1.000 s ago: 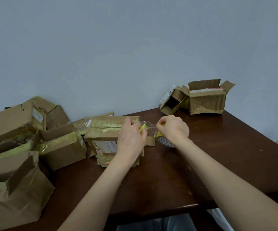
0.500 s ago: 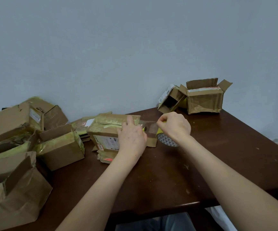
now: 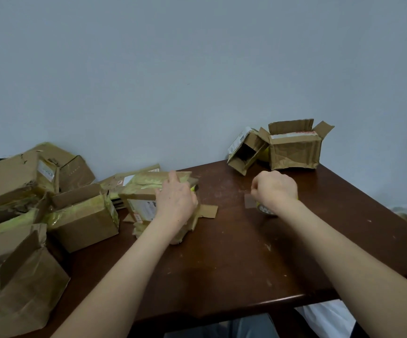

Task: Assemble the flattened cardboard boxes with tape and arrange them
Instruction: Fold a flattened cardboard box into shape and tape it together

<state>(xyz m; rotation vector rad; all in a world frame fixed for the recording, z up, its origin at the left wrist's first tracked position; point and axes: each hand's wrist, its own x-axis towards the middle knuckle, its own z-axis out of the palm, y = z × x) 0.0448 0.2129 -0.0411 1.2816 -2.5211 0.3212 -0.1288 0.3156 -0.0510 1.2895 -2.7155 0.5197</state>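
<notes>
Tape roll [image 3: 267, 211] sits mostly hidden in gripping right hand [image 3: 276, 189] — left hand [image 3: 175, 203] (blurred) presses flat on box [image 3: 146, 189].

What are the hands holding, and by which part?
The right hand grips a patterned roll of tape round its upper rim. The left hand lies on the crumpled brown cardboard box, pressing it, not gripping.

The box [image 3: 7, 181] at left bears a label [image 3: 46, 172] reading "003".
</notes>
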